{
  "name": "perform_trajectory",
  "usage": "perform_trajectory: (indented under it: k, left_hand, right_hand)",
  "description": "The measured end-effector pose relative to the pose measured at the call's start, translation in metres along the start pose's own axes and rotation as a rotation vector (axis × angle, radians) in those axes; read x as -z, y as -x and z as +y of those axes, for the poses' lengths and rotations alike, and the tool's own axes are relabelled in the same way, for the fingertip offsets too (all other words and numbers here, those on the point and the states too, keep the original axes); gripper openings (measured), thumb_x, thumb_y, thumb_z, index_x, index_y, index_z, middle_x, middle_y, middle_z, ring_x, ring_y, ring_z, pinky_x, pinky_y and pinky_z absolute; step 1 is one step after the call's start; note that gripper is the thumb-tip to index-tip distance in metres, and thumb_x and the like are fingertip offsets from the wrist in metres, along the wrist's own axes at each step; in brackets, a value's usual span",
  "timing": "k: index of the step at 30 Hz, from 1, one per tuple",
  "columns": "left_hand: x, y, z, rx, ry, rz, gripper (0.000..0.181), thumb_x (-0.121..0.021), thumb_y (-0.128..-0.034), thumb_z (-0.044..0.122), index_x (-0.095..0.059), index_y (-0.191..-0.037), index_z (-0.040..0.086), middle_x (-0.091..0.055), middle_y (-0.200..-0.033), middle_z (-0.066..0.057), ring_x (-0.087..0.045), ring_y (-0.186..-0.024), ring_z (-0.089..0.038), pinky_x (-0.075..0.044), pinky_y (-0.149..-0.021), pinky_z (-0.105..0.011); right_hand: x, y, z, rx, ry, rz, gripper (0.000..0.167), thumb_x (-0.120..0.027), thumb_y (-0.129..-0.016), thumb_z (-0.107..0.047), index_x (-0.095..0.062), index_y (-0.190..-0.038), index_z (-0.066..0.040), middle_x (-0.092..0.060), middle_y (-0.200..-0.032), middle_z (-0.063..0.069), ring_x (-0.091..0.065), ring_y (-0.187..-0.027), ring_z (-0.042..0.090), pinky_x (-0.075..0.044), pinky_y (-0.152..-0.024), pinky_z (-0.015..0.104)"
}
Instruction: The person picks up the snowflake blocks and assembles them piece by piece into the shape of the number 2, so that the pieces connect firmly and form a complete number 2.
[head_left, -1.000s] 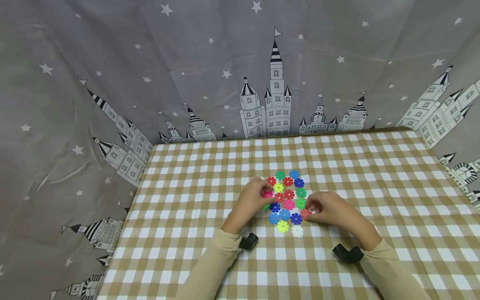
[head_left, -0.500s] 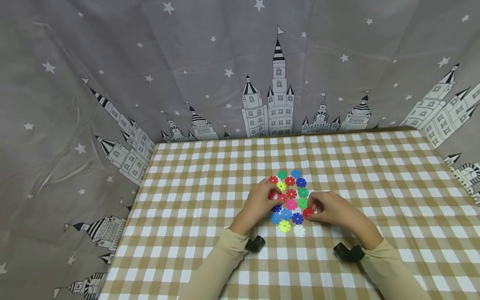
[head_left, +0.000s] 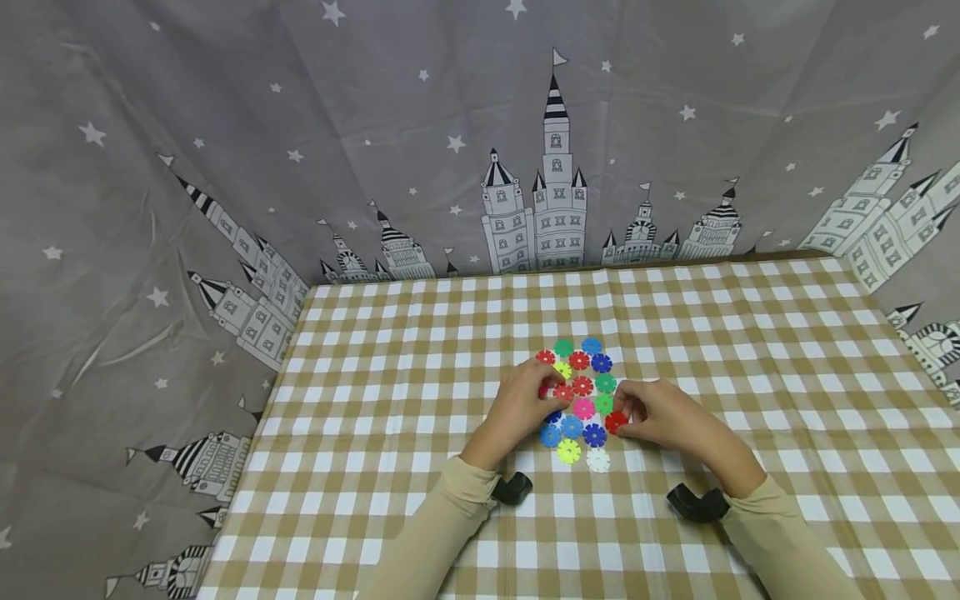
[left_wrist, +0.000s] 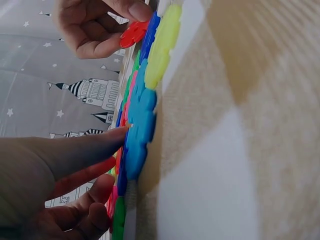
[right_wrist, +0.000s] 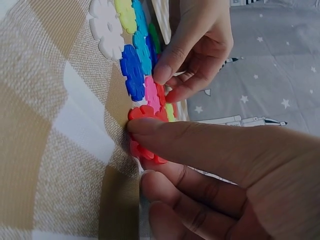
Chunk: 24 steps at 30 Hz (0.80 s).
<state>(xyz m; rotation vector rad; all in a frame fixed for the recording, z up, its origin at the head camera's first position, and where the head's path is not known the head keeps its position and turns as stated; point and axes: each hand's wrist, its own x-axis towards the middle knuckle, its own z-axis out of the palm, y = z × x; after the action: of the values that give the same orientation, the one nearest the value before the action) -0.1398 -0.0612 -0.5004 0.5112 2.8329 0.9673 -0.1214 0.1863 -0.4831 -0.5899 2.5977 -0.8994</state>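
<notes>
Several flat, notched plastic discs lie close together on the checked cloth, among them a pink disc (head_left: 583, 407), a yellow disc (head_left: 569, 452) and a white disc (head_left: 597, 460). The right hand (head_left: 663, 417) pinches a red disc (head_left: 616, 422) at the group's right edge; in the right wrist view the thumb lies over this red disc (right_wrist: 145, 111). From the left, the left hand (head_left: 517, 406) reaches over the group, its thumb and fingertips at another red disc (head_left: 562, 392) and covering some discs. Light blue discs (left_wrist: 141, 120) lie beside the left thumb in the left wrist view.
A brown-and-white checked cloth (head_left: 375, 375) covers the table. Behind and to the left hangs a grey curtain (head_left: 420, 167) printed with stars and castles. Black curved pieces (head_left: 513, 488) are at both wrists, beside beige sleeves.
The left hand has moved slightly right over the discs since the earliest frame. The right hand stays at the right edge with the red disc, which is tilted a little differently.
</notes>
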Motion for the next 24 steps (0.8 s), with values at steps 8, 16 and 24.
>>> perform_trajectory:
  k: [8, 16, 24]
  left_hand:
    - [-0.0015, 0.0001, 0.0018, 0.02, -0.009, 0.005, 0.023, -0.085, -0.086, 0.029, -0.073, -0.099, 0.013, -0.071, -0.101, -0.001, -0.06, -0.092, -0.014, -0.039, -0.091, -0.035]
    - [-0.0011, 0.0004, 0.0034, 0.016, -0.018, -0.014, 0.026, -0.084, -0.087, 0.028, -0.076, -0.107, 0.015, -0.075, -0.103, 0.0, -0.064, -0.094, -0.018, -0.037, -0.091, -0.035]
    - [0.0004, 0.0039, 0.0073, -0.029, -0.108, -0.057, 0.024, -0.076, -0.0939, 0.026, -0.077, -0.117, 0.02, -0.069, -0.11, -0.001, -0.06, -0.099, -0.018, -0.035, -0.091, -0.037]
  right_hand:
    - [-0.0012, -0.0003, 0.0015, 0.037, -0.005, 0.024, 0.021, -0.086, -0.084, -0.014, -0.067, -0.092, -0.011, -0.062, -0.076, -0.005, -0.052, -0.068, 0.008, -0.046, -0.06, 0.021]
    - [-0.002, 0.0005, 0.0022, 0.047, -0.019, 0.027, 0.018, -0.083, -0.085, -0.01, -0.067, -0.092, -0.012, -0.062, -0.076, -0.006, -0.053, -0.069, 0.007, -0.047, -0.061, 0.022]
    - [-0.0012, 0.0002, 0.0023, 0.037, -0.026, 0.026, 0.015, -0.082, -0.087, -0.011, -0.068, -0.093, -0.013, -0.066, -0.079, -0.006, -0.057, -0.071, 0.007, -0.05, -0.065, 0.022]
